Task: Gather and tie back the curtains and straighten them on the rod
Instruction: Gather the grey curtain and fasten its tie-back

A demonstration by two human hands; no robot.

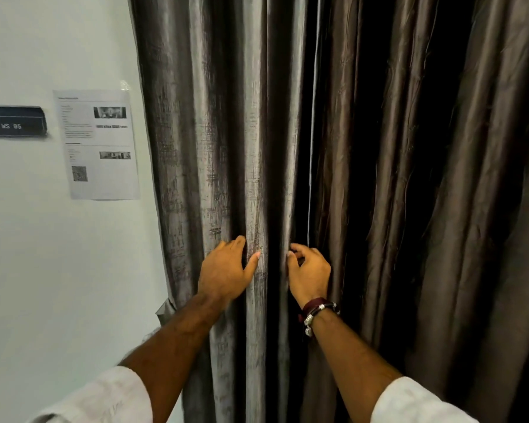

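1. The left curtain (202,148) is grey-silver with a brushed sheen; it hangs in deep vertical folds beside the white wall.
2. The right curtain (409,178) is darker brown, glossy and creased; it hangs in loose folds, its pale inner edge meeting the left curtain.

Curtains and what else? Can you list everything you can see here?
curtains: two panels, one grey-silver on the left, one brown on the right, hanging in folds
wall: one, white, left of the curtains
paper: one, white with print and small pictures, taped to the wall
sign: one, black with white letters, left of the paper
bracelets: dark red and silver, on the right wrist
sleeves: two, white, at the bottom
left hand: one, gripping a grey fold
right hand: one, pinching the next fold
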